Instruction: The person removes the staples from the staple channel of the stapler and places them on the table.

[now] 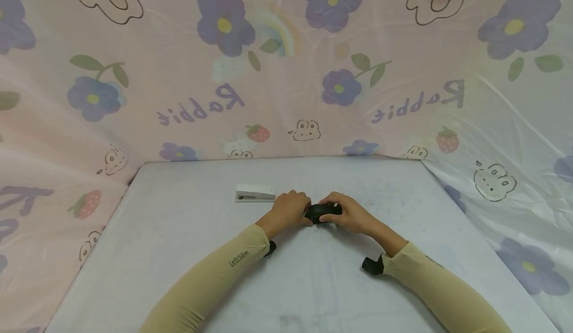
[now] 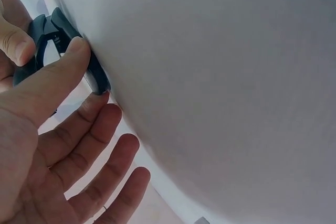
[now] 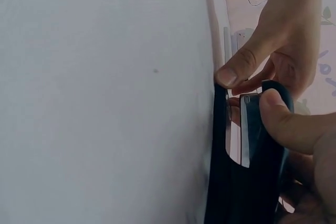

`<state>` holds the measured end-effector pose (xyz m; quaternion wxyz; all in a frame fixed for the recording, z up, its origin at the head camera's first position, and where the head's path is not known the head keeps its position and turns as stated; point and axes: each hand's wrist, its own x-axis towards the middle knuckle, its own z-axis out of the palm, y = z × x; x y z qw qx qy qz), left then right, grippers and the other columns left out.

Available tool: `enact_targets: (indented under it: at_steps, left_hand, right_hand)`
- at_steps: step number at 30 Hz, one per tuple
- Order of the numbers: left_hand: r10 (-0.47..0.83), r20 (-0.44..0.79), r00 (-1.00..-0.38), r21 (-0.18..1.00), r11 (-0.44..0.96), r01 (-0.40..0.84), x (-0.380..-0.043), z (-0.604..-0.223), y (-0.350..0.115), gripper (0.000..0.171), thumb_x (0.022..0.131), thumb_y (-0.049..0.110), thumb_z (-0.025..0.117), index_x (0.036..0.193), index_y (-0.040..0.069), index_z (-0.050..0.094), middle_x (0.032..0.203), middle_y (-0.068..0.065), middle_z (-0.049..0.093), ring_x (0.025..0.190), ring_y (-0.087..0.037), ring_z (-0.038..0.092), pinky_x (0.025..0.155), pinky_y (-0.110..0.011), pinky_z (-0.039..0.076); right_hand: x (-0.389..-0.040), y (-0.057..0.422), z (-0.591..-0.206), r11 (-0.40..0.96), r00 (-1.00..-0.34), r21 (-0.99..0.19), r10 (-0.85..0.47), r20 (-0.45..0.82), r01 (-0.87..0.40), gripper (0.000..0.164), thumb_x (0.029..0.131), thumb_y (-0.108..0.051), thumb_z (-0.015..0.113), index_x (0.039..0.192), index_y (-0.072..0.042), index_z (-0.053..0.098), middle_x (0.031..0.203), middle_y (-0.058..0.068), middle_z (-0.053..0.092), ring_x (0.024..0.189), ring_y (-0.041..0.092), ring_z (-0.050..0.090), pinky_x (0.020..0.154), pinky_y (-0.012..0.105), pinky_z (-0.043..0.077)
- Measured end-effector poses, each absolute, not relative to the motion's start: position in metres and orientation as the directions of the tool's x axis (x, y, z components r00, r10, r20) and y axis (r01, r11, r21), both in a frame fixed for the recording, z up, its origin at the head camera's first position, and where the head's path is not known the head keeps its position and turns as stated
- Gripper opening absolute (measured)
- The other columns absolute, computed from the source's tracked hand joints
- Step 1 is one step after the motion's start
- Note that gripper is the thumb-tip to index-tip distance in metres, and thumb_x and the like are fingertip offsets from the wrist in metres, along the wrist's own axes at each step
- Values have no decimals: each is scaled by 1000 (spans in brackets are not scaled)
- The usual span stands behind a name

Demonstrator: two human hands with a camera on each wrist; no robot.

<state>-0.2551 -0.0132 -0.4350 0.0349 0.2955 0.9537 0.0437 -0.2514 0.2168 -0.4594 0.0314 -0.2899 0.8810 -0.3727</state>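
Both hands hold a black stapler (image 1: 319,213) close over the table. My right hand (image 1: 353,216) grips its body, the thumb on the upper arm in the right wrist view. Near the front end, my left hand (image 1: 290,209) pinches the base between thumb and index finger, its other fingers extended in the left wrist view. A gap shows between the base and the upper arm of the stapler (image 3: 219,182), with the metal staple channel visible inside. Just left of my left hand lies a white stapler (image 1: 256,192), its right end close to the fingers.
The white table (image 1: 179,213) runs back to a hanging cloth (image 1: 286,74) printed with flowers and rabbits, which also covers both sides. Black wrist mounts (image 1: 372,266) stick out from under the beige sleeves (image 1: 443,283).
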Motion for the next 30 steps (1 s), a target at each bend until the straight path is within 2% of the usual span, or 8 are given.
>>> enact_targets:
  at_steps: [2, 8, 15, 19, 23, 30]
  left_hand:
    - [567, -43, -823, 107, 821, 561, -255, -435, -12, 39, 89, 49, 87, 107, 16, 74, 99, 4, 65, 93, -18, 60, 78, -35, 51]
    - [571, -45, -820, 97, 819, 565, -257, -436, -9, 36, 89, 47, 88, 102, 18, 72, 94, 6, 64, 91, -17, 60, 78, -34, 51]
    - [572, -61, -818, 82, 819, 567, -259, -437, -8, 34, 91, 46, 86, 103, 19, 71, 94, 6, 62, 91, -15, 59, 80, -34, 50]
    - [568, -67, -821, 95, 822, 561, -257, -436, -7, 33, 91, 44, 86, 103, 17, 71, 95, 5, 63, 91, -16, 59, 80, -34, 49]
    - [562, -50, -826, 72, 827, 558, -255, -436, -6, 34, 91, 45, 86, 104, 17, 72, 99, 3, 66, 93, -17, 61, 81, -35, 51]
    - [563, -51, -825, 57, 827, 560, -255, -437, -6, 34, 92, 46, 85, 105, 17, 73, 101, 3, 67, 95, -16, 62, 83, -35, 52]
  right_hand:
    - [-252, 220, -460, 552, -840, -689, -519, 157, -469, 37, 97, -26, 83, 129, -10, 73, 121, 5, 71, 112, 25, 64, 96, 45, 51]
    - [-253, 232, -459, 490, -901, -815, -425, 84, -308, 40, 98, -23, 82, 135, -14, 70, 131, 8, 70, 116, 26, 66, 96, 39, 51]
    - [-256, 236, -459, 447, -887, -833, -449, 106, -326, 38, 98, -19, 81, 134, -12, 70, 129, 10, 70, 113, 27, 67, 91, 33, 53]
    - [-257, 242, -455, 453, -864, -794, -473, 173, -407, 37, 97, -17, 82, 132, -14, 70, 126, 5, 70, 109, 23, 66, 95, 44, 54]
    - [-258, 252, -446, 473, -833, -724, -492, 255, -502, 36, 94, -18, 86, 127, -19, 72, 119, -3, 71, 103, 20, 63, 96, 57, 50]
    - [-257, 269, -432, 514, -820, -663, -492, 291, -544, 34, 93, -16, 87, 123, -21, 72, 111, -7, 70, 100, 27, 63, 93, 57, 49]
